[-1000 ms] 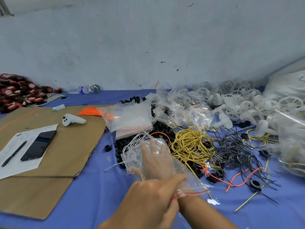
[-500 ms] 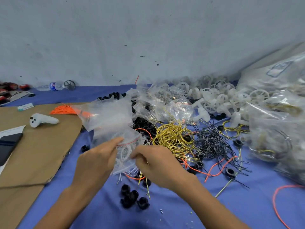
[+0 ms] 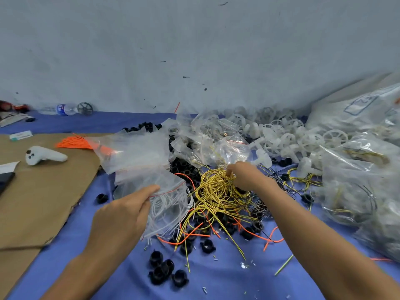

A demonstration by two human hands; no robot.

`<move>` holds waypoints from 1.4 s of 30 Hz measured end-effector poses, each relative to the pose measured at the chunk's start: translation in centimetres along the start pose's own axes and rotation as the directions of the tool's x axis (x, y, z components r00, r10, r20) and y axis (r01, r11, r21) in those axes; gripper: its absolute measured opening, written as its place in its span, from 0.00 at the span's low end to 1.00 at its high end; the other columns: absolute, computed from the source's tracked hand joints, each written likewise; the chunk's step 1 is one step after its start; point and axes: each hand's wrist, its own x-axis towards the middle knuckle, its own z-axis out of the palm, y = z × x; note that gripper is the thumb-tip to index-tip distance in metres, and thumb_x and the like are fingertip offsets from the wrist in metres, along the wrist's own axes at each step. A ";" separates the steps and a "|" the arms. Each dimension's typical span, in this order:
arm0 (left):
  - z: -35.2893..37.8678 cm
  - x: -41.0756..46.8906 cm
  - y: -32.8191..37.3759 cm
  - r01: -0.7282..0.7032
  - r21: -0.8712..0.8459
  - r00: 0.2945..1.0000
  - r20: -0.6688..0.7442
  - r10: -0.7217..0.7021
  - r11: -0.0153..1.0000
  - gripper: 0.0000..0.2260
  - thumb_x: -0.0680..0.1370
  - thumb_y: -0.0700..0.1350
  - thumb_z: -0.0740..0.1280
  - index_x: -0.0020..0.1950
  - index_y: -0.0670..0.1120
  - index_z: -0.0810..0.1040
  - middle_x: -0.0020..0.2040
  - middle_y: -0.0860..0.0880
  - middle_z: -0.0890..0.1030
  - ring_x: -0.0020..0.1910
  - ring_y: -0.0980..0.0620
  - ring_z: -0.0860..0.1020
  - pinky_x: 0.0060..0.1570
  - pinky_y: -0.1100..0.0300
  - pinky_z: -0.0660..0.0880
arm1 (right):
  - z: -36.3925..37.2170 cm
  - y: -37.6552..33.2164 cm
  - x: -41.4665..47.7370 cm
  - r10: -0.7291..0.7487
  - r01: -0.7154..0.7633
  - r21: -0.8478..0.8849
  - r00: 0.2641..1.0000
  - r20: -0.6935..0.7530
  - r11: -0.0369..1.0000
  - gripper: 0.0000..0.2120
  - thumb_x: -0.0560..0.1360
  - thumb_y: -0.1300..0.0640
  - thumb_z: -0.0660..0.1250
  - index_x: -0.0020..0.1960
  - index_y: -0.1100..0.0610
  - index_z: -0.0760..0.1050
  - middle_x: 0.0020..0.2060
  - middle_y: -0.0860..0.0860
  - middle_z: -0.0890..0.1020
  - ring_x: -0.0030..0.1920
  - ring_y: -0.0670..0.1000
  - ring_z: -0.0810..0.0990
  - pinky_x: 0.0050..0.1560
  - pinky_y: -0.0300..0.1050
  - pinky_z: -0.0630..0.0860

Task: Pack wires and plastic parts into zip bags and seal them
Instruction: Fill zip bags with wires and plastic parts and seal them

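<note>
My left hand (image 3: 123,215) pinches the red-striped mouth of a clear zip bag (image 3: 166,204) that holds white wires. The bag hangs just above the blue cloth, left of a tangle of yellow wires (image 3: 216,191). My right hand (image 3: 243,175) reaches into the top of that yellow tangle with its fingers curled on the strands. Black plastic caps (image 3: 164,271) lie loose in front of the bag. Orange wires (image 3: 255,233) and black wires (image 3: 275,176) are mixed under and beside the yellow ones.
Empty zip bags (image 3: 134,152) are heaped behind the held bag. White plastic wheels (image 3: 287,137) pile up at the back right, beside large filled bags (image 3: 363,180). Brown cardboard (image 3: 43,191) with a white controller (image 3: 43,158) lies left. An orange wire bundle (image 3: 73,142) sits at the cardboard's far edge.
My right hand has let go of the bag and moved right and back onto the yellow wires. My left hand keeps the bag by its mouth.
</note>
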 end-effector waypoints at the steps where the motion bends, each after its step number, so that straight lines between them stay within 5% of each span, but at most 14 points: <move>1: 0.0 -0.1 0.0 0.003 -0.001 1.000 0.003 -0.003 1.000 0.15 0.74 0.40 0.70 0.59 0.53 0.84 0.23 0.57 0.63 0.20 0.60 0.58 0.23 0.69 0.51 | 0.0 0.0 0.0 -0.012 0.012 -0.024 1.000 -0.005 1.000 0.16 0.74 0.62 0.66 0.60 0.50 0.76 0.57 0.52 0.77 0.56 0.56 0.76 0.52 0.50 0.76; 5: 0.3 -0.1 0.1 0.046 -0.001 0.997 0.056 -0.046 0.999 0.18 0.74 0.38 0.73 0.61 0.54 0.82 0.23 0.56 0.62 0.22 0.57 0.60 0.22 0.66 0.53 | -0.6 0.4 -0.8 -0.049 0.043 -0.056 0.993 -0.111 0.998 0.07 0.79 0.56 0.63 0.54 0.53 0.78 0.52 0.52 0.79 0.50 0.54 0.78 0.48 0.51 0.79; 9: 0.9 0.0 0.1 0.076 0.011 0.994 0.075 -0.077 0.997 0.16 0.80 0.45 0.65 0.67 0.56 0.78 0.27 0.54 0.69 0.26 0.52 0.66 0.25 0.57 0.59 | -3.0 1.8 -2.0 0.072 0.016 0.254 0.940 -0.333 0.967 0.09 0.81 0.55 0.62 0.55 0.55 0.79 0.46 0.52 0.82 0.44 0.54 0.79 0.43 0.48 0.75; 14: 1.2 0.5 0.6 0.097 -0.044 0.991 0.102 -0.092 0.994 0.16 0.82 0.51 0.59 0.69 0.58 0.73 0.28 0.53 0.70 0.32 0.48 0.76 0.29 0.53 0.69 | -5.1 2.8 -3.6 0.215 0.141 0.575 0.835 -0.506 0.806 0.07 0.80 0.54 0.65 0.57 0.52 0.77 0.47 0.49 0.83 0.45 0.49 0.80 0.39 0.41 0.70; 17: 1.7 0.9 0.6 0.106 -0.066 0.989 0.109 -0.099 0.992 0.16 0.82 0.52 0.57 0.70 0.59 0.72 0.26 0.54 0.69 0.31 0.49 0.73 0.30 0.53 0.67 | -5.8 2.4 -4.5 0.271 0.247 0.672 0.778 -0.567 0.698 0.03 0.79 0.53 0.66 0.52 0.48 0.75 0.45 0.47 0.84 0.46 0.45 0.82 0.39 0.36 0.70; 21: 2.3 1.2 0.5 0.105 -0.075 0.985 0.142 -0.093 0.992 0.17 0.83 0.52 0.56 0.71 0.59 0.70 0.26 0.55 0.67 0.33 0.48 0.73 0.34 0.52 0.72 | -7.0 1.6 -5.9 0.334 0.359 0.728 0.711 -0.619 0.584 0.07 0.80 0.53 0.63 0.47 0.40 0.71 0.37 0.46 0.83 0.36 0.43 0.82 0.34 0.33 0.72; 25: 2.9 1.2 0.0 0.110 -0.086 0.985 0.142 -0.097 0.990 0.17 0.83 0.52 0.56 0.71 0.58 0.70 0.27 0.55 0.68 0.35 0.46 0.75 0.36 0.52 0.71 | -7.9 0.8 -7.1 0.322 0.416 0.810 0.766 -0.557 0.413 0.04 0.80 0.53 0.61 0.50 0.44 0.71 0.37 0.50 0.80 0.35 0.50 0.80 0.36 0.44 0.75; 30: 3.5 1.6 -0.1 0.096 -0.072 0.984 0.156 -0.084 0.993 0.17 0.83 0.53 0.55 0.72 0.56 0.70 0.32 0.54 0.73 0.39 0.47 0.79 0.36 0.54 0.69 | -6.4 -2.3 -9.2 0.126 0.338 0.938 0.936 -0.327 -0.074 0.06 0.77 0.53 0.68 0.53 0.51 0.76 0.39 0.52 0.75 0.34 0.52 0.78 0.37 0.49 0.78; 32: 3.8 1.6 0.2 0.074 -0.070 0.983 0.171 -0.061 0.995 0.17 0.84 0.54 0.54 0.72 0.55 0.69 0.40 0.53 0.80 0.44 0.46 0.80 0.40 0.53 0.73 | -4.1 -4.3 -10.2 -0.064 0.210 0.973 0.974 -0.217 -0.091 0.08 0.76 0.54 0.69 0.55 0.53 0.78 0.38 0.51 0.75 0.34 0.50 0.77 0.34 0.45 0.77; 34: 4.1 1.6 0.5 0.058 -0.051 0.977 0.206 -0.046 0.997 0.18 0.84 0.55 0.52 0.72 0.55 0.67 0.48 0.49 0.83 0.50 0.43 0.80 0.47 0.51 0.75 | -1.4 -6.5 -10.9 -0.201 0.118 0.993 0.973 -0.109 0.031 0.08 0.77 0.57 0.68 0.56 0.54 0.81 0.39 0.52 0.78 0.34 0.49 0.78 0.30 0.42 0.75; 36: 4.4 1.4 0.8 0.037 -0.011 0.971 0.239 -0.033 0.999 0.18 0.84 0.56 0.51 0.72 0.56 0.65 0.52 0.48 0.83 0.53 0.41 0.80 0.49 0.49 0.75 | 0.9 -8.8 -10.8 -0.207 0.023 0.992 0.978 0.003 0.126 0.08 0.78 0.59 0.68 0.55 0.54 0.83 0.41 0.54 0.81 0.33 0.50 0.79 0.31 0.41 0.77; 38: 4.7 1.0 1.1 -0.025 0.056 0.969 0.245 0.010 0.998 0.17 0.83 0.57 0.50 0.71 0.57 0.64 0.54 0.47 0.83 0.53 0.41 0.80 0.47 0.49 0.75 | 2.3 -10.7 -10.3 -0.171 -0.074 0.994 0.981 0.087 0.081 0.08 0.78 0.62 0.66 0.55 0.58 0.82 0.41 0.55 0.82 0.34 0.51 0.80 0.35 0.42 0.80; 42: 5.0 0.1 1.8 -0.123 0.080 0.960 0.262 0.098 0.989 0.14 0.83 0.57 0.48 0.69 0.60 0.59 0.56 0.51 0.82 0.52 0.43 0.81 0.46 0.49 0.76 | 3.2 -13.6 -10.0 -0.205 -0.222 0.900 0.967 0.153 -0.374 0.10 0.79 0.69 0.60 0.47 0.65 0.81 0.44 0.59 0.81 0.44 0.52 0.81 0.44 0.43 0.81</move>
